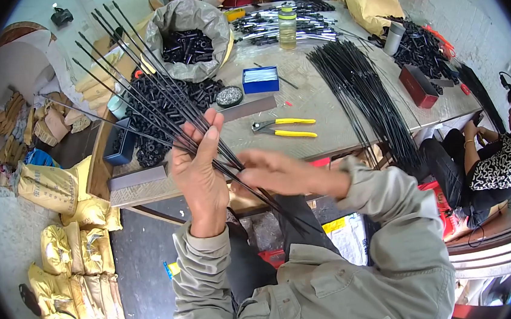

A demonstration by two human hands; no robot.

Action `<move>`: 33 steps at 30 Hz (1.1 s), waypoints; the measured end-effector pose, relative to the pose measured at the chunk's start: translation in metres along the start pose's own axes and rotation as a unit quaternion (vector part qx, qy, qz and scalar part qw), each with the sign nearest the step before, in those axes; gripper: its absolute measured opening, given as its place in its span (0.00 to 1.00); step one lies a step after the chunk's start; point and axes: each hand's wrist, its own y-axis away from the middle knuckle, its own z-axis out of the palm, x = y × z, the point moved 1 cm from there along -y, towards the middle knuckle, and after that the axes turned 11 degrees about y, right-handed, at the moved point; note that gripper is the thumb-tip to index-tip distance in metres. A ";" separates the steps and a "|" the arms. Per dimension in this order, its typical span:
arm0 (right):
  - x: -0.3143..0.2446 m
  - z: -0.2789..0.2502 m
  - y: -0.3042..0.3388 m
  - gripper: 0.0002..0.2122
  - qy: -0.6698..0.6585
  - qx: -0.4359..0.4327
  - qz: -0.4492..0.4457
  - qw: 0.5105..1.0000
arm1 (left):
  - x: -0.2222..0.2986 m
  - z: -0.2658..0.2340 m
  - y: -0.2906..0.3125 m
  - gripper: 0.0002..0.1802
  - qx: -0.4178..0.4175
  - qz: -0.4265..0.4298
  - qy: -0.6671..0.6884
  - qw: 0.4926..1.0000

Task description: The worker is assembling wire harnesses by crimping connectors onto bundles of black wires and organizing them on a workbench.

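My left hand (199, 185) is closed round several long, thin black rods (167, 117), thumb pressed up beside the fingers. The rods fan out toward the upper left, where their tips are slightly thicker. Below the hand they converge and run down right over my lap. At their lower part is my right hand (278, 173), its fingers against the rods and smeared by motion; how firmly it holds them does not show. Just beyond, yellow-handled pliers (286, 128) lie on the table (320, 135).
Small black tubular parts (148, 108) are heaped at the left, beside a grey sack (221, 47). A blue box (261, 80) and a bottle (287, 29) stand farther back. Black rods (372, 100) are piled at the right. One person (498, 150) sits right; another works across the table.
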 end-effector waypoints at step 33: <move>0.038 0.035 0.013 0.10 -0.189 0.002 0.071 0.979 | -0.070 -0.086 -0.153 0.24 -0.533 0.185 -0.610 0.556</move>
